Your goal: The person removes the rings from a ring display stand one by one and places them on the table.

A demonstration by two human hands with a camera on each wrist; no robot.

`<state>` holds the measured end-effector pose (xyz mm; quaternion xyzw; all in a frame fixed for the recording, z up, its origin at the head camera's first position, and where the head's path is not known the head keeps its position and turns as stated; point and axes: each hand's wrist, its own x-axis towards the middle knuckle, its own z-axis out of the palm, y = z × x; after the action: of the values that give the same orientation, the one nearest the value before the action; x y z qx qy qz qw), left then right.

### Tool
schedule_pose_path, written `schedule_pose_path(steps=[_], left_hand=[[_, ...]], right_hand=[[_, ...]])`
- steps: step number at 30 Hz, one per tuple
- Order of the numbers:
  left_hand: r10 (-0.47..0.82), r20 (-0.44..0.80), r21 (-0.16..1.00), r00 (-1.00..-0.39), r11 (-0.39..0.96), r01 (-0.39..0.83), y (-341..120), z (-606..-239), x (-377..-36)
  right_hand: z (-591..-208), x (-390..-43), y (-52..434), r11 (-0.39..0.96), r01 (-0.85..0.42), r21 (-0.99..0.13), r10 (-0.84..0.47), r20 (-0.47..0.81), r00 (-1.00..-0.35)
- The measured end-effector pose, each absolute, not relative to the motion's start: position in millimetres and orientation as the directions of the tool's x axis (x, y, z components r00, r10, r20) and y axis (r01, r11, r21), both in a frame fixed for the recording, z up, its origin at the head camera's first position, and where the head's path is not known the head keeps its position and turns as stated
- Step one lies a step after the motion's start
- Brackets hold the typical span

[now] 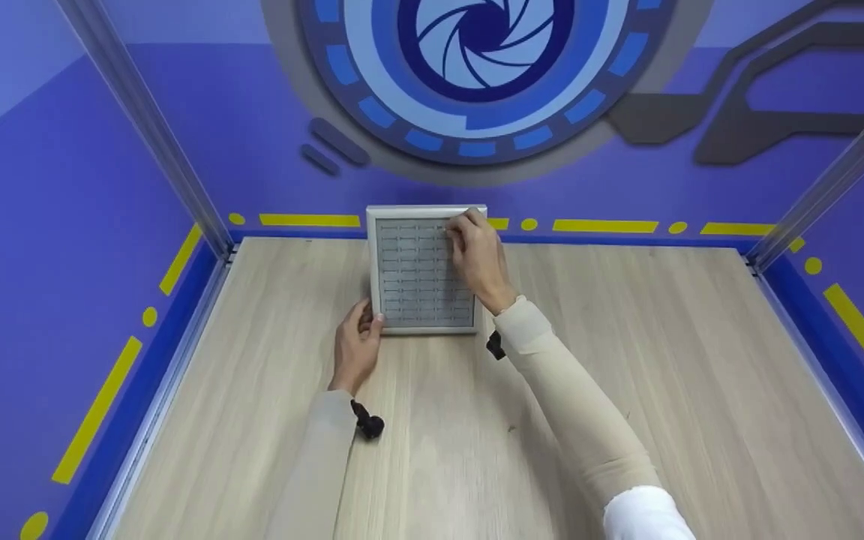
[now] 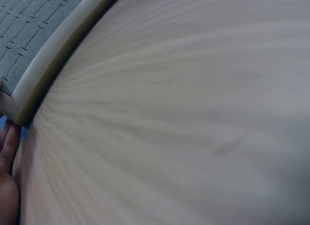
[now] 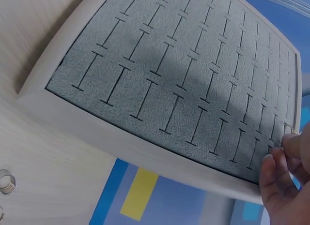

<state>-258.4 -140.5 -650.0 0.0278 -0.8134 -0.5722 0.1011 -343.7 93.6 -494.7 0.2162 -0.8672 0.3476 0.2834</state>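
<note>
A ring display board (image 1: pixel 426 270), grey with rows of I-shaped slits and a pale frame, stands tilted up at the back of the table. My left hand (image 1: pixel 357 346) holds its lower left corner, thumb on the front of the frame. At the upper right of the board, my right hand (image 1: pixel 479 255) pinches a small shiny ring (image 3: pixel 289 129) against the slits; fingers cover most of it. In the right wrist view, the other slits in sight hold nothing. The left wrist view shows the frame's corner and some left fingers (image 2: pixel 9 142).
Silver rings (image 3: pixel 7 182) lie on the wooden table (image 1: pixel 252 360) beside the board, partly cut off in the right wrist view. A blue wall (image 1: pixel 589 187) with yellow marks rises right behind the board. Metal rails (image 1: pixel 154 127) edge the table's sides.
</note>
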Motion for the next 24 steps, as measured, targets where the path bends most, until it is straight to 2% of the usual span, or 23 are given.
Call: schedule_pose_path(steps=[24], left_hand=[[-0.166,0.116,0.936,-0.979,0.348,0.052,-141,-648,-257]], right_hand=[[-491,-332,110,0.617,-0.633,-0.468,-0.233,0.659,-0.715]])
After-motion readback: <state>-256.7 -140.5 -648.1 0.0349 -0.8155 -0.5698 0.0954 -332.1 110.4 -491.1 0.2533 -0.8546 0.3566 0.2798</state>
